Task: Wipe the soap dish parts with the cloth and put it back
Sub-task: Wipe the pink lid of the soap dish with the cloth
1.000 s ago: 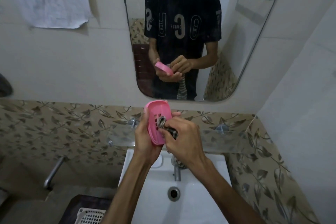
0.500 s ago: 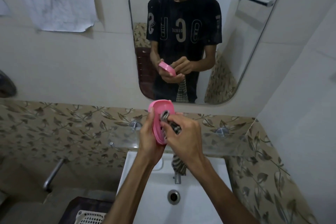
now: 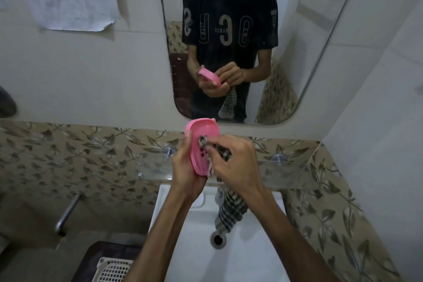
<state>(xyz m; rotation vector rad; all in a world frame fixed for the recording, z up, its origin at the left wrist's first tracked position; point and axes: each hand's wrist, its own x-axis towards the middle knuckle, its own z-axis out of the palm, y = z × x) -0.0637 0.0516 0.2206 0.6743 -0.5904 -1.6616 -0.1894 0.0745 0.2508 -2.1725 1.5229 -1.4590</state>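
Note:
My left hand grips a pink soap dish part with slots in its floor, held on edge above the sink with its inner side facing right. My right hand pinches a checked black-and-white cloth and presses a bunched corner of it into the dish. The rest of the cloth hangs down under my right hand over the basin and hides the tap. The mirror shows the same pose from the front.
A white sink with a round drain lies below. A glass shelf runs along the leaf-patterned tiles behind my hands. A mirror hangs above. A white basket stands at lower left beside a metal pipe.
The dish has turned slightly in my left hand, and my right hand has moved the cloth lower inside it. The cloth's hanging end shows more below my hands.

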